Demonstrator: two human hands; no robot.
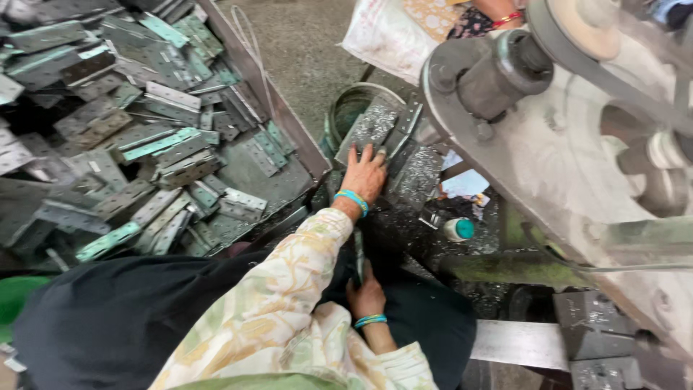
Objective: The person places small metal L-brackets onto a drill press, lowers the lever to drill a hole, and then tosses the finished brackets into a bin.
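The left hand (364,177) lies open, palm down, with its fingers spread on a stack of metal plates (404,155) and a blue bangle at the wrist. The right hand (367,295) sits low in the lap at 6 o'clock from the left. Its fingers are curled round the lower end of a narrow metal strip (359,253) that stands upright between the two hands.

The plates lean on one another at loose angles. At 11 o'clock from the left hand they touch the rim of a bucket (345,101). At 4 o'clock, near the plates, a small bottle with a teal cap (459,229) lies among dark metal shavings.

The main risk, as I judge it, is a cut. The plate edges look raw and the stack is uneven, so a plate sliding under the palm could nick bare fingers. The machine wheel (577,152) and its belt (613,79) stand close at 2 to 3 o'clock, and the loose floral sleeve (289,289) could catch there if the arm swung that way.

Open room is slim. At 9 o'clock the raised wall of a tray (289,119) heaped with hinges (144,144) closes that side. Bare floor shows only at 12 o'clock, beyond the bucket, where a white sack (390,32) and another person's arm (498,11) are.
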